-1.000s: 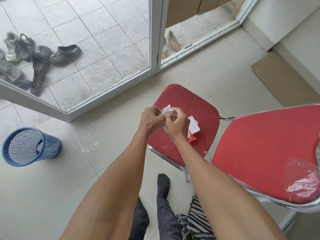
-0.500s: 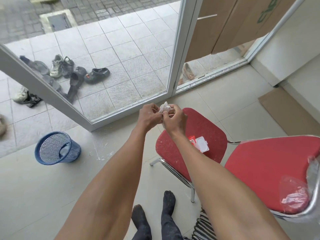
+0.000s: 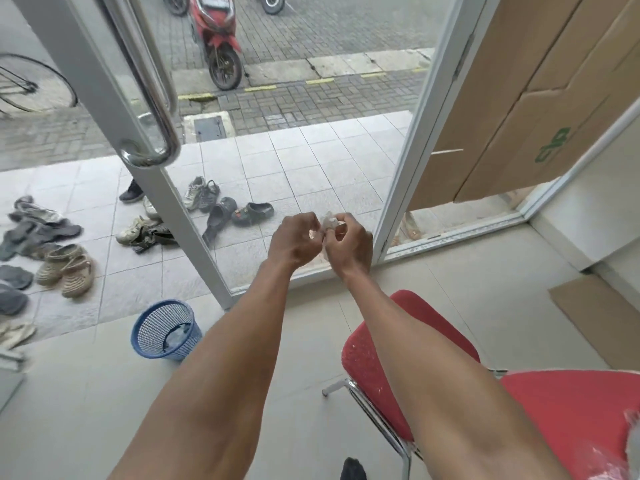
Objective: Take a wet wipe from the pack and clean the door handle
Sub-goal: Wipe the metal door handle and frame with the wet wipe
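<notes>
Glass door point(image 3: 311, 161) fills the upper half of the view, white frame running diagonally down to the floor; paved street visible through it. Two red chairs point(image 3: 374, 355) at lower right, the nearer seat partly covered by the right forearm. Cardboard sheets point(image 3: 512, 98) lean at upper right behind the door opening. A red scooter point(image 3: 216, 32) is parked outside. Steel door handle point(image 3: 152, 98) at upper left, a long bar curving back into the frame at its bottom end, well apart from both hands. Blue mesh bin point(image 3: 166, 330) stands on the floor by the frame's foot. Shoes point(image 3: 221, 206) lie scattered on the tiles outside. Left hand point(image 3: 294, 240) and right hand point(image 3: 349, 244) held out close together mid-frame, fingers curled, each pinching an edge of the wet wipe point(image 3: 329, 221), a small crumpled white piece between the fingertips. Pack not in view.
</notes>
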{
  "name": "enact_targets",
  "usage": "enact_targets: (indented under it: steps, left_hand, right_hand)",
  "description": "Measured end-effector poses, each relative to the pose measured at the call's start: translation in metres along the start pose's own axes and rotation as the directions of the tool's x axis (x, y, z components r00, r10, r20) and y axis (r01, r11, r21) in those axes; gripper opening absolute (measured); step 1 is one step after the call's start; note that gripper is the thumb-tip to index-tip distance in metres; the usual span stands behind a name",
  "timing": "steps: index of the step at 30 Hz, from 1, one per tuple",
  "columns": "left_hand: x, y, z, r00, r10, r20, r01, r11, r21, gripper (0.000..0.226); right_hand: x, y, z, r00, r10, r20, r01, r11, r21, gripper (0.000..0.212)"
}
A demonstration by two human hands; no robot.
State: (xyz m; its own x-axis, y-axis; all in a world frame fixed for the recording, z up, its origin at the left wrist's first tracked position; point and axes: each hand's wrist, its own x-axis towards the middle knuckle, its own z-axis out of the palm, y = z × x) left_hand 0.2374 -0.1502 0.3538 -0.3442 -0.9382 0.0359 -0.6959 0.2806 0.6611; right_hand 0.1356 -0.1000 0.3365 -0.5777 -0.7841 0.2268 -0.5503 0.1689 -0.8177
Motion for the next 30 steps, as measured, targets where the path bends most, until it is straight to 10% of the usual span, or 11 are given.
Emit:
enact_targets:
  steps: [8, 30]
  left_hand:
    - [0.007, 0.015, -0.091, 0.959, 0.256, -0.118, -0.192, 0.899, 0.392, 0.016]
    - [0.019, 0.008, -0.32, 0.898, 0.232, -0.373, -0.154, 0.962, 0.227, 0.013]
  right_hand:
    - [0.015, -0.084, -0.002, 0.977, -0.208, 0.043, 0.211, 0.975, -0.074, 0.014]
    - [0.038, -0.306, 0.041, 0.907, -0.42, -0.043, 0.422, 0.898, 0.122, 0.019]
